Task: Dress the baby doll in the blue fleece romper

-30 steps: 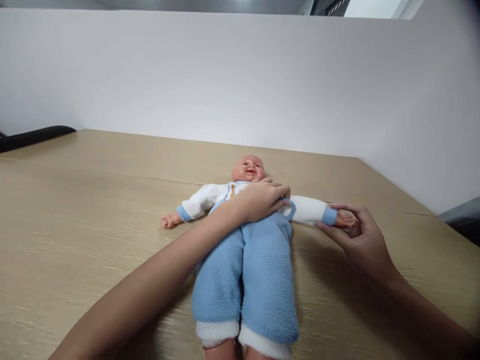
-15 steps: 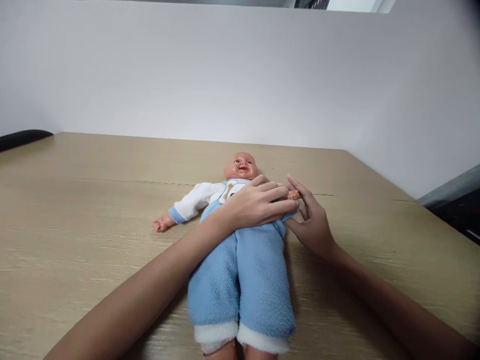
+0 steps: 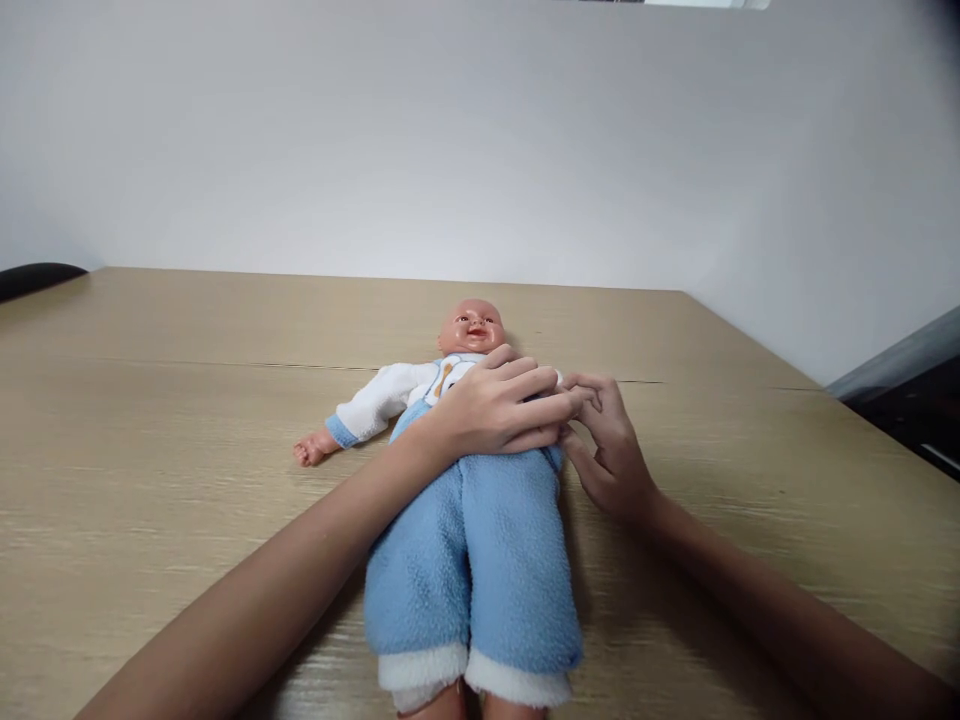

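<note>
A baby doll (image 3: 474, 328) in a white and blue fleece outfit lies face up, head away from me. Its blue trousers (image 3: 487, 560) have white cuffs. One doll arm (image 3: 371, 405) stretches out to the left, with the small hand bare. Across the doll's chest lies my left hand (image 3: 502, 405), its bent fingers reaching to the doll's right-side arm. My right hand (image 3: 609, 440) is at that same arm, fingers curled together and touching my left fingertips. Both hands cover the doll's right-side arm, so what the fingers grip there is hidden.
The doll rests on a light wooden table (image 3: 187, 400) with a thin seam across it. Behind stands a pale wall (image 3: 375, 140). A dark curved object (image 3: 41, 278) is at the left edge, and a black and grey object (image 3: 919, 400) at the right.
My right hand has closed its fingers and moved left, against my left fingertips. The doll's small right-side hand, visible before, is now covered. The view has shifted slightly.
</note>
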A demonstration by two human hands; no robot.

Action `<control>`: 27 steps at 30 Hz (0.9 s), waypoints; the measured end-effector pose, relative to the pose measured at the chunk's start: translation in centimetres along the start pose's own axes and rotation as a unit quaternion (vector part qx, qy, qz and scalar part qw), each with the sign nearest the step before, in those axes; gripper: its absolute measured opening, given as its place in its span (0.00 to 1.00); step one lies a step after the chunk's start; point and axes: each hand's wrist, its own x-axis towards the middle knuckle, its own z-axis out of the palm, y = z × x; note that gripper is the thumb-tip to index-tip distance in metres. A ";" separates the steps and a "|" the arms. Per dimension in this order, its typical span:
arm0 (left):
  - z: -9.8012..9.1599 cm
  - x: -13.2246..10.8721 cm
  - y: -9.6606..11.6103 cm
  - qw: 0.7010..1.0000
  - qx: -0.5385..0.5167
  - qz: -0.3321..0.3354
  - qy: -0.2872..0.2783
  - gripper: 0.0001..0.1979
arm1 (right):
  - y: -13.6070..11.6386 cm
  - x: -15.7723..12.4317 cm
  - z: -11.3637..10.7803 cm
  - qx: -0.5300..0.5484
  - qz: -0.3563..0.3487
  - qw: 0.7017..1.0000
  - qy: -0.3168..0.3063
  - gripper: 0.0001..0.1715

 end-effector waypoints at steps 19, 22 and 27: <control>0.3 1.0 -1.5 0.822 -0.460 -0.334 0.031 0.19 | -0.8 -0.2 1.1 0.145 0.086 0.986 0.013 0.13; 0.4 1.2 -1.3 0.832 -0.439 -0.338 0.035 0.20 | -1.3 0.1 1.6 0.201 0.129 0.971 0.026 0.13; 0.7 1.2 -1.1 0.839 -0.403 -0.365 0.028 0.18 | -1.4 0.6 1.9 0.310 0.240 0.920 0.024 0.14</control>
